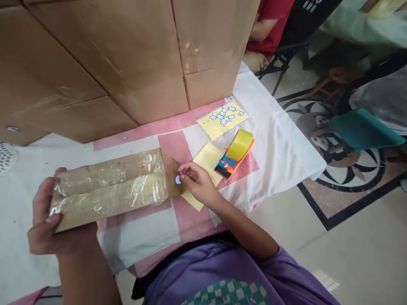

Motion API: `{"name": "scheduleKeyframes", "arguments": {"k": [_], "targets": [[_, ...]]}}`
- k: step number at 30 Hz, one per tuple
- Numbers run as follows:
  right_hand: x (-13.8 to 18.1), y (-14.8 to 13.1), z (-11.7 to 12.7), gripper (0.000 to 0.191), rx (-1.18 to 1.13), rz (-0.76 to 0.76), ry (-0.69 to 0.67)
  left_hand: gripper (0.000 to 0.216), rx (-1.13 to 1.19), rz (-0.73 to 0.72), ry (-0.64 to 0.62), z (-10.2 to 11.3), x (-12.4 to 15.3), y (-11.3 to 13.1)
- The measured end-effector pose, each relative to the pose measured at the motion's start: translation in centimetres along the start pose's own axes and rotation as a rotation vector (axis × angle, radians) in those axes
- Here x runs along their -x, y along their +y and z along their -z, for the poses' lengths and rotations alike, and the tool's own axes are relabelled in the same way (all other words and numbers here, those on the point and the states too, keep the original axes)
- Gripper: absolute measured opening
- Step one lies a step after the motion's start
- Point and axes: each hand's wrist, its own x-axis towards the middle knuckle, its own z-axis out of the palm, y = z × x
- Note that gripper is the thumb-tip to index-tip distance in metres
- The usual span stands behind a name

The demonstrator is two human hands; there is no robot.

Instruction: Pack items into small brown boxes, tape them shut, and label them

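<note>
My left hand grips the left end of a shallow cardboard box and holds it tilted above the table. Shiny clear plastic covers its upper face, and a brown flap stands out at the right end. My right hand is closed in a pinch at that flap, on a small white, blue-edged sticker. Beyond that hand, a tape dispenser with a yellowish roll lies partly on a plain yellow sheet. Farther back is a yellow sheet with several similar stickers.
Large cardboard cartons stand along the table's back. A pink and white cloth covers the table and hangs over its right edge. A person in a red shirt sits behind. A teal object shows at the right, beside another person.
</note>
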Motion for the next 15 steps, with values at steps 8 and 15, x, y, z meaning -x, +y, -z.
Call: {"name": "scheduleKeyframes", "arguments": {"k": [8, 15], "targets": [[-0.1, 0.3, -1.8, 0.010, -0.167, -0.037, 0.157, 0.084, -0.009, 0.017, -0.022, 0.1, -0.1, 0.2], [0.8, 0.0, -2.6, 0.002, 0.113, 0.020, 0.249, 0.077, 0.260, -0.035, -0.037, 0.0, -0.1, 0.7]]}}
